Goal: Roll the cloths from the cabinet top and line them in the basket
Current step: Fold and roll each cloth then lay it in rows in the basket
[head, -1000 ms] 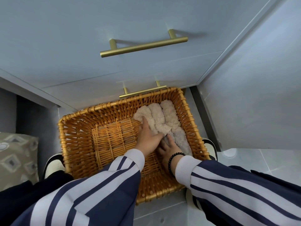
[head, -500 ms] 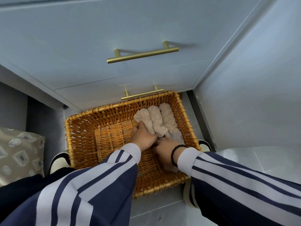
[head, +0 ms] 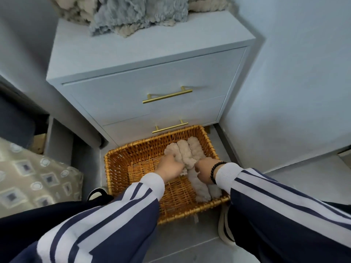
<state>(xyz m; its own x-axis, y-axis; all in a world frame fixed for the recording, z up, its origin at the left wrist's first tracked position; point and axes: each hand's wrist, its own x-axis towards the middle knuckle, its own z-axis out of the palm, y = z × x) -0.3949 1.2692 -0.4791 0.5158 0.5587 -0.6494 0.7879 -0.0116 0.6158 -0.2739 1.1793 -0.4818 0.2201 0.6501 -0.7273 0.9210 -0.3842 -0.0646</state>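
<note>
- Head view is tilting up from half a second ago — the cabinet top (head: 152,44) is now showing at the upper middle, with unrolled cloths (head: 121,14) piled on it.
- I'm seeing both hands staying low in the basket (head: 121,168) at lower centre: left hand (head: 171,167) curling onto the leftmost roll, right hand (head: 204,168) gripping the rolled cloths (head: 187,152) beside it.
- Three rolls are lining the right side — more are waiting above, I judge.

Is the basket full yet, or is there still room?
Not full. The rolled cloths fill only the right side of the wicker basket; its left floor shows bare weave.
</note>
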